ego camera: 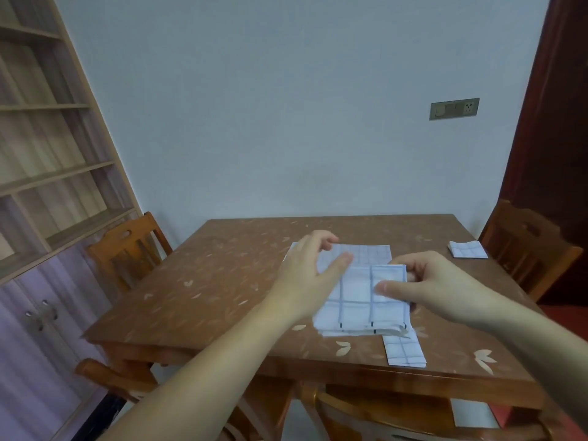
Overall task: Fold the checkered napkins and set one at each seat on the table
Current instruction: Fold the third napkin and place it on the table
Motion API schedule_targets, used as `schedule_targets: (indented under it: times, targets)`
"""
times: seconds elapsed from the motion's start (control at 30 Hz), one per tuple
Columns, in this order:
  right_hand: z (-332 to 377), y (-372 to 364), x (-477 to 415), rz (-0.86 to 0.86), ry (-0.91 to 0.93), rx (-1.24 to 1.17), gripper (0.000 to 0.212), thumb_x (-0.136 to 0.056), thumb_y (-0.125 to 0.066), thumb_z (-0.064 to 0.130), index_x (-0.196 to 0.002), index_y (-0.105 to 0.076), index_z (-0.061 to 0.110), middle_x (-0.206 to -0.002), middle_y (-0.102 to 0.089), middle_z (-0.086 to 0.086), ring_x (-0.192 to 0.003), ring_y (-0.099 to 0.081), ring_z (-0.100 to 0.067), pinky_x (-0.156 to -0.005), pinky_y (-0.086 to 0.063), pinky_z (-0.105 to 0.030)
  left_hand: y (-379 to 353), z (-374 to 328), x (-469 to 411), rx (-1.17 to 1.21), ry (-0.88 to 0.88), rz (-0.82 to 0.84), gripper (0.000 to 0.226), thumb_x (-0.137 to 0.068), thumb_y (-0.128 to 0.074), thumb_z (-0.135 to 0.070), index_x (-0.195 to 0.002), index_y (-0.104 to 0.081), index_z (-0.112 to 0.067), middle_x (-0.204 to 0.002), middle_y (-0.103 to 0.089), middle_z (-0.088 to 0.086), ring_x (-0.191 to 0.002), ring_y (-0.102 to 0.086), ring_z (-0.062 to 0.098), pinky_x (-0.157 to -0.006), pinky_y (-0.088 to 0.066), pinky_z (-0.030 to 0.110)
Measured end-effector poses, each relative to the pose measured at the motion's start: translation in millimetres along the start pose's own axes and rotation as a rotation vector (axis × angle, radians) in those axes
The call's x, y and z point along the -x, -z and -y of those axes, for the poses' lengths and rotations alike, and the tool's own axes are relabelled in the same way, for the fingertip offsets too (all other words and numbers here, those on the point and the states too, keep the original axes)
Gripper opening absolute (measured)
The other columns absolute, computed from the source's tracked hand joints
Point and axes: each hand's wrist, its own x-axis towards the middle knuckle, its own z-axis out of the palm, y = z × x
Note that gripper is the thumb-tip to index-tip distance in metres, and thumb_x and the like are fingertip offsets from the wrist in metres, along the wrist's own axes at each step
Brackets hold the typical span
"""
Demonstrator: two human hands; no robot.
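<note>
far left: wood bookshelf (47, 138) w/ cabinet doors (41, 313) below. left chair (127, 249) sits at the table's left side. another chair (101, 374) shows partly by the near-left corner. table (222, 281): brown top w/ pale leaf pattern, far edge against the wall.

left hand (310, 275): over table centre, fingers relaxed and spread, wide, gripping nothing. fingertips sit above the left end of the flat napkin (366, 253), thumb points toward the left edge of the folded napkin (356, 300). contact w/ either cloth: can't tell.

flat napkin: thin sheet lying flat on the table, on the far side of the folded one, partly covered by it and by the left hand.

folded napkin: table centre, white w/ blue check, several layers showing at its near edge. resting or lifted off the table: can't tell.

right hand (426, 284): pinches the folded napkin's right side, thumb on top, fingers curled round the right edge. narrow grip, holding cloth.

front napkin (404, 350): small, folded, by the near table edge, its far end tucked under the folded napkin's near-right corner.

right-seat napkin (467, 249): small, folded, at the right table edge in front of the right chair (525, 249), well apart from both hands.

on the wall up right: socket plate (454, 108). far right: dark red door (560, 122). bottom: near chair (381, 421) under the near table edge.
</note>
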Motion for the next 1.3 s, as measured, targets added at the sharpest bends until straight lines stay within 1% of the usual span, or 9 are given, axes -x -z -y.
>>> schedule_targets:
  times: [0.13, 0.23, 0.5, 0.63, 0.73, 0.87, 1.03, 1.13, 1.3]
  targets:
    - [4, -1, -3, 0.083, -0.018, 0.048, 0.022, -0.089, -0.069, 0.021, -0.089, -0.068, -0.001, -0.052, -0.054, 0.005, -0.046, -0.05, -0.002, -0.052, -0.041, -0.015, -6, -12, 3, -0.189, -0.123, 0.172, 0.026, -0.094, -0.049, -0.052, -0.078, -0.058, -0.034, -0.066, -0.056, -0.012, -0.062, -0.05, 0.004, -0.058, -0.035, 0.028]
    - [3, -2, -3, 0.079, -0.058, -0.017, 0.015, -0.086, -0.072, 0.027, -0.097, -0.073, 0.016, -0.079, -0.075, 0.001, -0.07, -0.07, -0.012, -0.065, -0.051, -0.024, -8, -10, 2, -0.067, -0.078, 0.096, 0.032, -0.096, -0.052, -0.045, -0.067, -0.053, -0.034, -0.053, -0.048, -0.011, -0.051, -0.044, 0.003, -0.053, -0.029, 0.026]
    - [-6, 6, -1, 0.065, -0.062, -0.127, 0.031, -0.096, -0.058, 0.021, -0.098, -0.064, -0.009, -0.078, -0.064, -0.019, -0.058, -0.06, -0.017, -0.061, -0.05, -0.026, -10, -8, 1, 0.332, 0.193, 0.093, 0.045, -0.099, -0.049, -0.042, -0.082, -0.057, -0.001, -0.06, -0.036, 0.009, -0.048, -0.032, 0.019, -0.048, -0.027, 0.025]
    - [-6, -9, -7, -0.085, -0.126, -0.03, 0.043, -0.097, -0.05, 0.042, -0.088, -0.065, 0.002, -0.072, -0.06, -0.011, -0.064, -0.059, -0.018, -0.061, -0.047, -0.03, -17, -11, 3, 0.293, 0.142, 0.151, 0.035, -0.098, -0.05, -0.045, -0.07, -0.059, -0.025, -0.063, -0.045, 0.008, -0.055, -0.039, 0.017, -0.055, -0.031, 0.028]
    - [-3, -17, -10, -0.273, -0.006, 0.127, 0.044, -0.099, -0.047, 0.036, -0.062, -0.044, 0.011, -0.056, -0.036, 0.0, -0.048, -0.033, -0.009, -0.051, -0.029, -0.024, -19, -11, 4, 0.306, 0.149, 0.192, 0.034, -0.096, -0.051, -0.048, -0.067, -0.058, -0.032, -0.057, -0.046, 0.004, -0.052, -0.039, 0.018, -0.053, -0.03, 0.027]
    - [-2, -16, -11, -0.325, 0.089, 0.199, 0.045, -0.099, -0.048, 0.03, -0.057, -0.044, 0.015, -0.049, -0.035, 0.008, -0.043, -0.03, -0.006, -0.043, -0.025, -0.02, -16, -10, 2, 0.294, 0.178, 0.261, 0.027, -0.089, -0.064, -0.045, -0.073, -0.054, -0.027, -0.05, -0.058, -0.014, -0.046, -0.055, 0.003, -0.046, -0.038, 0.018]
    - [-1, -15, -12, -0.204, 0.143, 0.211, 0.04, -0.099, -0.048, 0.031, -0.065, -0.054, 0.011, -0.055, -0.044, 0.004, -0.048, -0.037, -0.007, -0.047, -0.03, -0.022, -4, -1, 1, 0.296, 0.272, 0.626, 0.007, -0.081, -0.076, -0.039, -0.083, -0.069, -0.037, -0.091, -0.075, -0.011, -0.09, -0.071, 0.011, -0.081, -0.055, 0.03]
    - [-1, -17, -15, -0.207, 0.18, 0.223, 0.04, -0.098, -0.049, 0.032, -0.059, -0.053, 0.024, -0.054, -0.044, 0.006, -0.049, -0.038, -0.007, -0.049, -0.03, -0.024, -5, 5, 3, 0.294, 0.325, 0.73, 0.022, -0.078, -0.079, -0.032, -0.099, -0.072, -0.029, -0.104, -0.075, -0.004, -0.1, -0.07, 0.016, -0.095, -0.054, 0.04]
    - [-6, -18, -20, -0.166, 0.104, 0.101, 0.018, -0.091, -0.064, 0.033, -0.074, -0.067, 0.027, -0.045, -0.049, -0.004, -0.039, -0.043, -0.01, -0.042, -0.033, -0.022, -7, 20, 4, 0.298, 0.308, 0.781, 0.021, -0.078, -0.081, -0.024, -0.095, -0.07, -0.029, -0.087, -0.073, -0.012, -0.08, -0.069, 0.009, -0.065, -0.054, 0.025]
